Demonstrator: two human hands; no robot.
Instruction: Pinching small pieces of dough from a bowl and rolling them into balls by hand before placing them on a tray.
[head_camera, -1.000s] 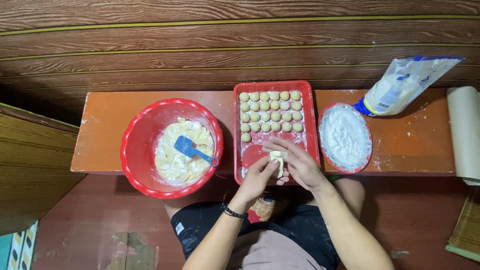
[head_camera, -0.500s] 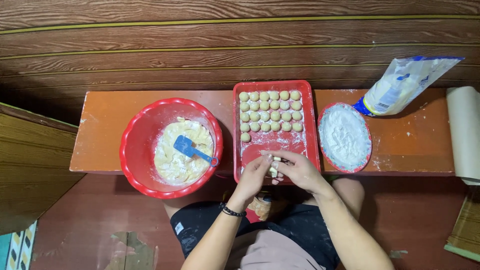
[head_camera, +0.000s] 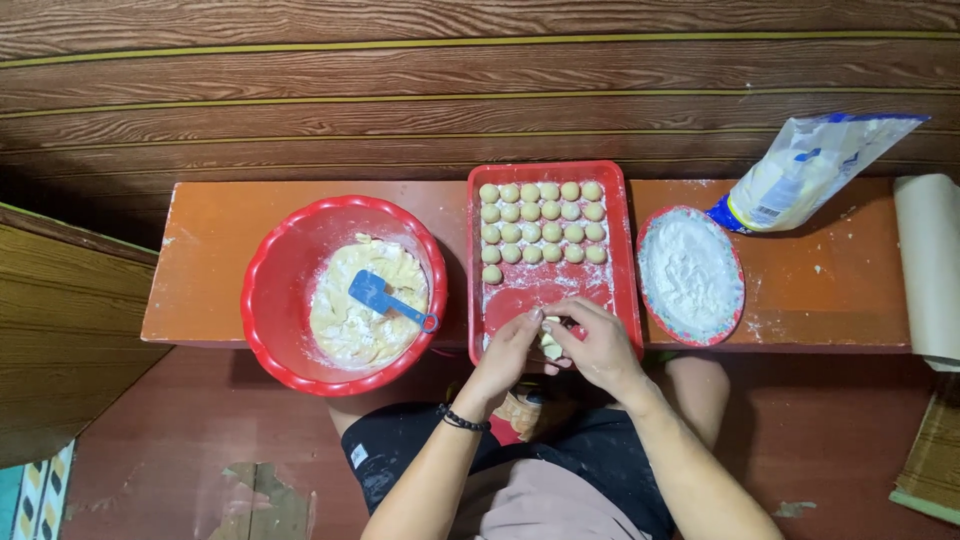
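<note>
Both hands meet at the near edge of the red tray (head_camera: 625, 250); the left hand (head_camera: 508, 352) and the right hand (head_camera: 600, 345) each have a closed grip on one small pale piece of dough (head_camera: 551, 343), fingers curled round it from either side, so that only a sliver shows between them; the piece sits just over the tray's near rim, pinched between the two hands and clear of the tray floor as far as I can tell. A dark band circles the left wrist.

Farther back in the tray lie four neat rows of dough balls (head_camera: 541, 222), touching one another; the near half of the tray is bare but dusted white. Left of the tray, just beside it, a red bowl (head_camera: 290, 270) holds a mass of pale dough with a blue scraper (head_camera: 385, 298) lying in it, handle toward the tray. Right of the tray stands a red plate (head_camera: 739, 290) heaped with flour; behind it, a plastic bag (head_camera: 810, 170) of flour leans toward the wall. All of it rests on an orange table (head_camera: 220, 240) set against dark wooden boards; a pale paper roll (head_camera: 928, 265) lies at the table's far right end.
</note>
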